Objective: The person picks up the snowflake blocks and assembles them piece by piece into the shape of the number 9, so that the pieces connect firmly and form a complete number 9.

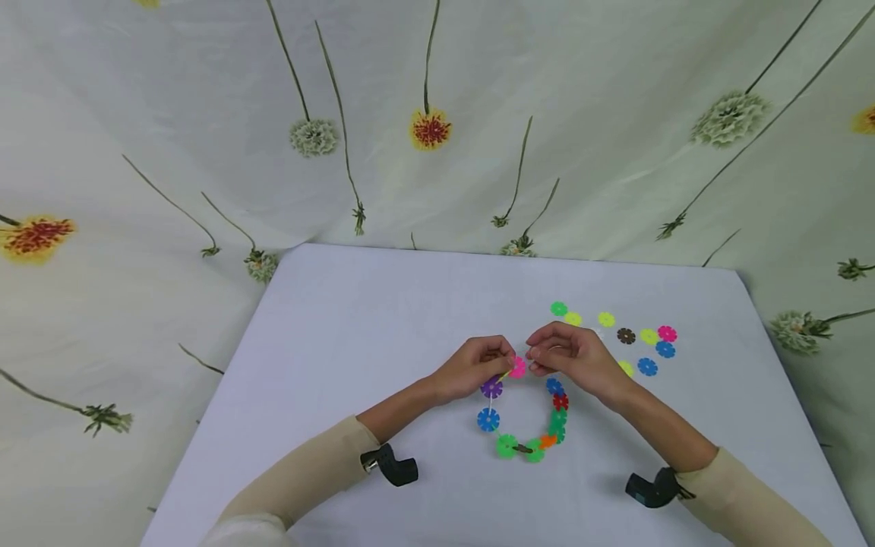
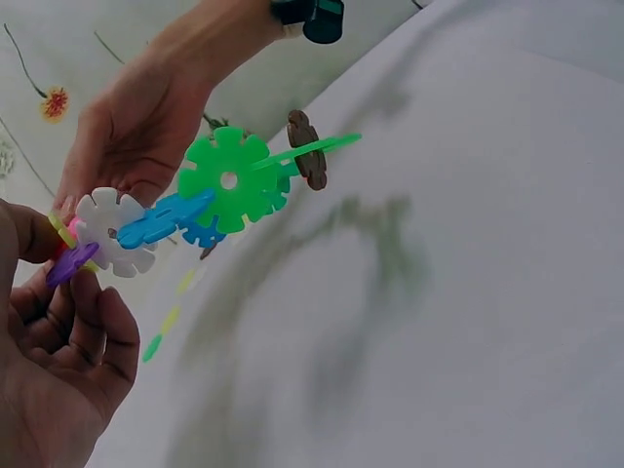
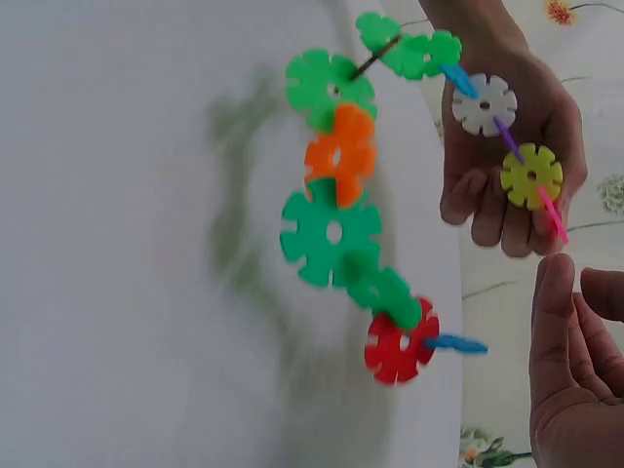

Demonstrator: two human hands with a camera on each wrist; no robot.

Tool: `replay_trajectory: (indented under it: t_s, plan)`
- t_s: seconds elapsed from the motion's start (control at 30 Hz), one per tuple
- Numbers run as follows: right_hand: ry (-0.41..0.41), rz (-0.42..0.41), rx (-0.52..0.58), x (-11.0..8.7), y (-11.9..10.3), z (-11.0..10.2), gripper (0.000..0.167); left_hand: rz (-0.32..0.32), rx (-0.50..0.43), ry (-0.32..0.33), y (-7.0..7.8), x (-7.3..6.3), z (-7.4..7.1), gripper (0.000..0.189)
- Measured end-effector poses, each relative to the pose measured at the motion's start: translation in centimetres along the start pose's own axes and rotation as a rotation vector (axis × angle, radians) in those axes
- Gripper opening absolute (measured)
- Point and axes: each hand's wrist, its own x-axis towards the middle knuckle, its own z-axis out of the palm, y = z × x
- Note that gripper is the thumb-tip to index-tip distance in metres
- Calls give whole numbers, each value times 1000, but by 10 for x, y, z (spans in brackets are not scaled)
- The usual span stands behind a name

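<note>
Chain of multicoloured, notched plastic discs (image 2: 210,185) pinched in our left grip (image 1: 473,368), tbh we can't tell if our right grip (image 1: 576,355) alongside holds anything.

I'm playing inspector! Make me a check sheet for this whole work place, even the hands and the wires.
Surface: white table.
Job's things: a chain of colourful flower discs, curved, with a gap between its pink end disc and blue end disc.
Clutter: loose discs lie beyond and to the right of the chain.
Grippers: left hand pinches the chain near its pink end; right hand is beside that end, and whether it holds anything is unclear.
Cables: nothing seen.
Surroundings: flower-patterned cloth behind the table; a black camera at each wrist.
</note>
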Motion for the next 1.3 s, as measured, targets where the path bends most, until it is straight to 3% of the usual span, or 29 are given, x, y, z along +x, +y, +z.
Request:
replay_trajectory:
  t_s: [0.17,0.4,0.5,0.77,1.3]
  plan:
    - [100,-9,-102,8,13,-25,33,-21,-1,15,-6,-9,-6,17]
    - [268,78,-498,14,35,-59,32,-14,-31,15,-11,-19,-15,19]
    - [307,129,-592,17,43,-66,35,-7,-43,15,-13,-22,-18,20]
    - [350,122,-700,35,55,-69,38,-11,-64,2,-13,-27,-19,21]
    - [339,138,-758,50,51,-62,36,5,-66,6,-14,-30,-18,21]
